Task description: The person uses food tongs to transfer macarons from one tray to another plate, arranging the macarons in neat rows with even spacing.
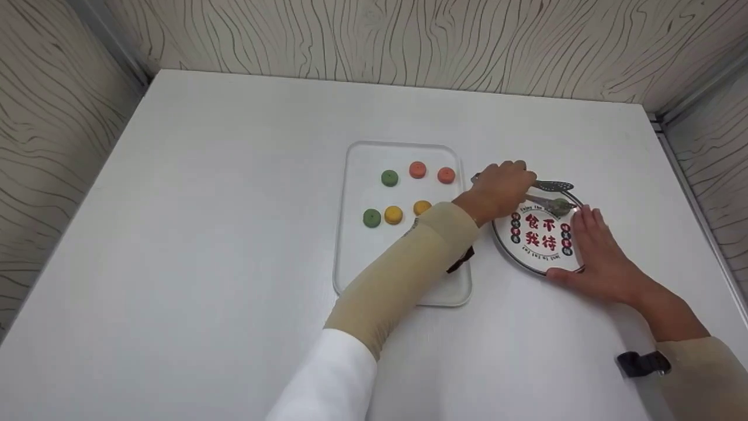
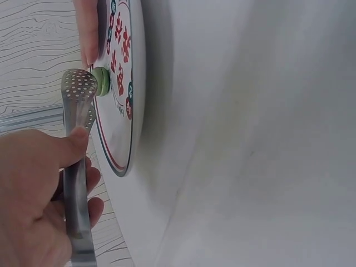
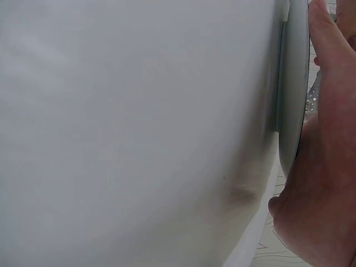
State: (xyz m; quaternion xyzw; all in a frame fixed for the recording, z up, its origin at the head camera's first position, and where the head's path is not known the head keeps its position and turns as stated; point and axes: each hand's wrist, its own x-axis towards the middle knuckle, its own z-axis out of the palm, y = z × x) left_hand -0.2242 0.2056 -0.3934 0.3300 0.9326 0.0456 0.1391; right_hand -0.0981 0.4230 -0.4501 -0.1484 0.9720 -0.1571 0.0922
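My left hand (image 1: 499, 190) grips metal serving tongs (image 2: 77, 192) with perforated ends, held over the far part of a round plate (image 1: 529, 257) with red characters. The tong ends stand apart. A green macaron (image 2: 102, 81) sits on the plate beside one tong end, touching or very close to it; I cannot tell whether it is pinched. On the plate's right rim rests my right hand (image 1: 608, 257), fingers straight and thumb spread toward the near edge. In the right wrist view that hand (image 3: 328, 161) lies along the plate's rim (image 3: 293, 83), partly covering it.
Left of the plate lies a white rectangular tray (image 1: 342, 251) bearing several macarons: green (image 1: 390, 178), orange (image 1: 417, 169) and yellow (image 1: 393, 214) ones. My left forearm crosses its near right part and hides some of it. Patterned panels (image 1: 374, 41) border the white table (image 1: 204, 234).
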